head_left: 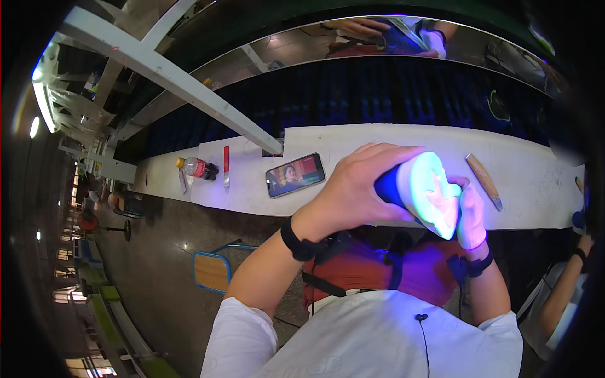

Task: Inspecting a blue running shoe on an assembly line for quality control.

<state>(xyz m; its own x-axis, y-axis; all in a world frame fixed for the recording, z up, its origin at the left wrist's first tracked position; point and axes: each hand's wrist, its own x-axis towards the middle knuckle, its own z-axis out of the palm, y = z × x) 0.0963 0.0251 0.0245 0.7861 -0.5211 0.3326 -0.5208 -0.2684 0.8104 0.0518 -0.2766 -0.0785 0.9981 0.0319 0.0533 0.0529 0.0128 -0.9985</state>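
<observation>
My left hand (359, 186) is wrapped round the dark blue side of what looks like a shoe (389, 186), held up over the near edge of the table. Its pale sole (428, 195) glows cyan and pink under violet light and faces right. My right hand (471, 214), which seems to wear a thin pale glove, presses close along the sole's right edge with its fingers bent. Glare hides part of its fingertips. Right of this hand, a tool with a wooden handle (482, 176) lies on the white tabletop (353, 135).
Left on the table lie a phone (295, 175) with its screen lit, a red-handled knife (226, 169) and a yellow-capped bottle (198, 168). A pale metal post (183, 82) slants overhead. A mirror strip (290, 47) runs behind. Another person's arm (567, 283) is at right; a stool (212, 271) stands left.
</observation>
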